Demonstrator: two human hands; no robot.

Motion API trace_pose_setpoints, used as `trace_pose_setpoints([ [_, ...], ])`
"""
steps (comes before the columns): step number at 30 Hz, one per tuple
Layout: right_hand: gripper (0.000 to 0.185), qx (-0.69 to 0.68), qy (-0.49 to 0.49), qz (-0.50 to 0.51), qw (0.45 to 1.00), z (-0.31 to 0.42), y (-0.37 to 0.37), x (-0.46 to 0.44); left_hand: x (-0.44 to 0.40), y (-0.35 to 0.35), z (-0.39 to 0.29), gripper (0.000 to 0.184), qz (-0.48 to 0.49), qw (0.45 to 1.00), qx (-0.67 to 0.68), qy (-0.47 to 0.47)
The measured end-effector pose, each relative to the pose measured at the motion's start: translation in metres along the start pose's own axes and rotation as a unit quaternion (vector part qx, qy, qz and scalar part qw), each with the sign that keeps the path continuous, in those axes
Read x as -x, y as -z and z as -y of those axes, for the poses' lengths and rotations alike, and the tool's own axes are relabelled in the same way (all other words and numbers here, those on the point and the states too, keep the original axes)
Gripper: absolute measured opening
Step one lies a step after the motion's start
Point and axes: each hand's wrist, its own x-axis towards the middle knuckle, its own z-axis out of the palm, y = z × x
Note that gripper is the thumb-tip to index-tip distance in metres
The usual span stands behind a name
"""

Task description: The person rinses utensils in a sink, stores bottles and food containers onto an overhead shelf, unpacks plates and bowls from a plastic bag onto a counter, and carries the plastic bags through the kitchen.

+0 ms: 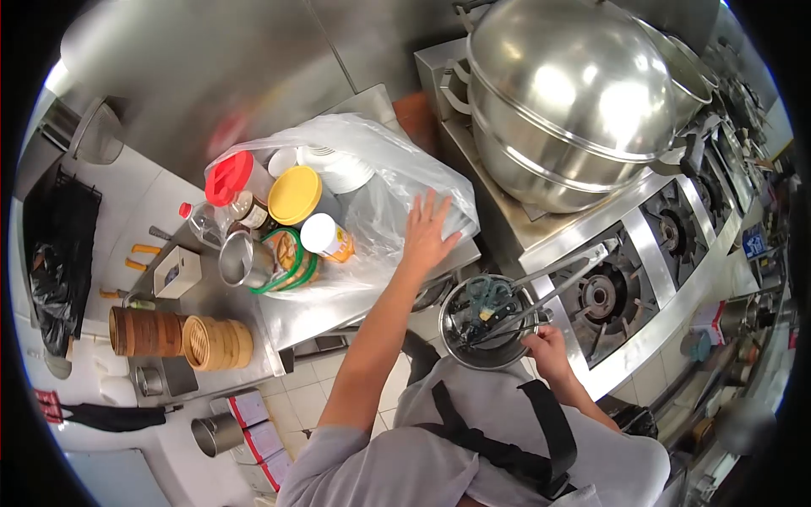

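My left hand (429, 228) is spread open, its palm down on a clear plastic sheet (384, 211) that lies over the steel counter. Fingers closed, my right hand (547, 351) grips the near right rim of a round metal bowl (483, 359) in front of my body. Inside the bowl lie long-handled metal utensils (541, 296) and a dark, tangled bundle (488, 297) whose kind I cannot make out. Beside the sheet's bare part stand a yellow-lidded tub (295, 195), a white-capped jar (323, 234), a red-lidded container (230, 177) and stacked white dishes (338, 169).
A large domed steel pot (566, 110) rises at the back right. Gas burners (600, 294) run along the right side. Bamboo steamers (218, 342), a white box (177, 272) and orange-handled knives (145, 249) are on the left. Cartons (258, 439) sit on the floor.
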Motion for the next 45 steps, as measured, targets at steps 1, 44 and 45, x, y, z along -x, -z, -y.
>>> trace_pose_setpoints([
  [1, 0.01, -0.03, -0.001, -0.027, 0.999, 0.003, -0.014, 0.0, 0.001, -0.008, 0.015, 0.064, 0.015, 0.999, -0.025, -0.027],
  [44, 0.014, -0.078, 0.042, -0.104, 0.991, 0.162, -0.256, -0.344, 0.19, 0.125, 0.147, 0.026, 0.002, 0.97, 0.171, 0.172],
  [45, 0.018, -0.066, 0.046, -0.107, 0.991, 0.173, -0.253, -0.347, 0.19, 0.124, 0.147, 0.026, 0.0, 0.971, 0.17, 0.169],
])
